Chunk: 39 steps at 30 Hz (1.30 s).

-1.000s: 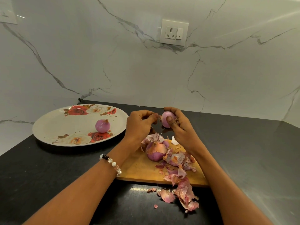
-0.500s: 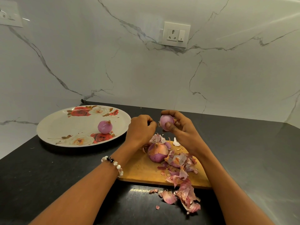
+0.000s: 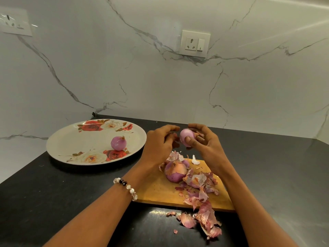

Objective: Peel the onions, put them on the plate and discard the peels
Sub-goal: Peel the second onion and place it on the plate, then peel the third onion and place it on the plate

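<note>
My right hand (image 3: 206,141) grips a small purple onion (image 3: 186,136) above the far end of the wooden cutting board (image 3: 156,191), thumb pressed on its front. My left hand (image 3: 158,141) is curled beside it and pinches a scrap of peel at the onion's left side. An unpeeled onion (image 3: 175,172) lies on the board among loose skins. One peeled onion (image 3: 118,143) sits on the floral plate (image 3: 74,139) to the left. Peels (image 3: 204,218) spill off the board's near edge onto the black counter.
The black counter (image 3: 53,202) runs to a white marble wall with a socket (image 3: 194,43). A second socket (image 3: 14,22) is at the upper left. The counter's left edge is near the plate.
Both hands stay at the onion; the right hand has turned it slightly, showing more of its peeled face. The camera view has shifted a little.
</note>
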### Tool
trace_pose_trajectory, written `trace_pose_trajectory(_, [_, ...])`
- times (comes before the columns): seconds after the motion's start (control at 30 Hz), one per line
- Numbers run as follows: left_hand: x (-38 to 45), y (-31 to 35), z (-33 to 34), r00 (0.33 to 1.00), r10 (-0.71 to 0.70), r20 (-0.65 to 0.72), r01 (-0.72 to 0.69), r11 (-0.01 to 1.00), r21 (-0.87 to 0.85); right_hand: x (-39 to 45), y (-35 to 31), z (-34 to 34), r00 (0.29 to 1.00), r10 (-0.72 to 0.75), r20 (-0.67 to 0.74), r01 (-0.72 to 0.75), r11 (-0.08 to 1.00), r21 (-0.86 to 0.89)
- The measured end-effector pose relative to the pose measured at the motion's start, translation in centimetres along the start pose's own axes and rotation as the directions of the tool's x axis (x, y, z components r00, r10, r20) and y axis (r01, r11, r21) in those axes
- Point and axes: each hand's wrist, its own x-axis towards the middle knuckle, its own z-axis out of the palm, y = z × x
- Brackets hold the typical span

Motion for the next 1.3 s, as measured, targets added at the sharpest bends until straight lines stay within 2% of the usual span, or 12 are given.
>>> trace_pose_trajectory(0.07, [-0.1, 0.3, 0.0, 1.0, -0.018, -0.017, 0.017, 0.999, -0.05, 0.1, 0.1, 0.0, 1.0, -0.005, -0.025, 0.004, 1.0, -0.015])
trace_pose_trajectory(0.17, [-0.1, 0.7, -0.7, 0.99, -0.123, -0.07, 0.108, 0.975, -0.195, 0.1, 0.3, -0.3, 0.997, -0.016, -0.07, 0.014, 1.0, -0.027])
trace_pose_trajectory(0.23, [0.0, 0.4, -1.0, 0.987, -0.153, -0.051, 0.142, 0.975, -0.174, 0.0, 0.4, -0.3, 0.997, -0.013, -0.081, 0.012, 1.0, -0.02])
trace_pose_trajectory(0.37, [-0.6, 0.3, -0.8, 0.987, -0.143, 0.071, 0.15, 0.982, -0.11, -0.2, 0.5, -0.2, 0.995, -0.017, -0.103, 0.01, 0.998, -0.066])
trace_pose_trajectory(0.5, [-1.0, 1.1, -1.7, 0.983, -0.162, -0.083, 0.148, 0.977, -0.151, -1.3, 0.5, -0.6, 0.993, -0.029, -0.115, 0.008, 0.984, -0.178])
trace_pose_trajectory(0.63, [-1.2, 1.5, -3.8, 0.966, -0.202, -0.162, 0.179, 0.973, -0.149, -1.5, -0.7, -0.4, 0.97, -0.017, -0.243, -0.001, 0.997, -0.073])
trace_pose_trajectory(0.8, [-1.1, 2.1, -8.6, 0.978, -0.187, -0.092, 0.18, 0.98, -0.082, -0.3, -3.1, 2.7, 0.987, 0.047, -0.153, -0.063, 0.993, -0.102])
trace_pose_trajectory(0.97, [-1.3, 0.7, -14.0, 0.93, -0.315, -0.19, 0.307, 0.949, -0.07, 2.4, -4.9, 8.2, 0.976, 0.217, -0.025, -0.218, 0.973, -0.077])
trace_pose_trajectory(1.1, [-2.1, -0.7, -16.8, 0.872, -0.396, -0.286, 0.393, 0.917, -0.07, 5.0, -4.2, 12.5, 0.938, 0.339, 0.067, -0.307, 0.907, -0.288])
trace_pose_trajectory(1.2, [-2.7, -1.5, -18.1, 0.845, -0.438, -0.306, 0.437, 0.896, -0.075, 6.6, -2.6, 14.8, 0.938, 0.332, 0.105, -0.217, 0.794, -0.569])
trace_pose_trajectory(1.3, [-2.9, -2.4, -18.6, 0.829, -0.472, -0.302, 0.468, 0.879, -0.088, 8.2, 0.0, 16.3, 0.933, 0.33, 0.14, -0.12, 0.655, -0.746])
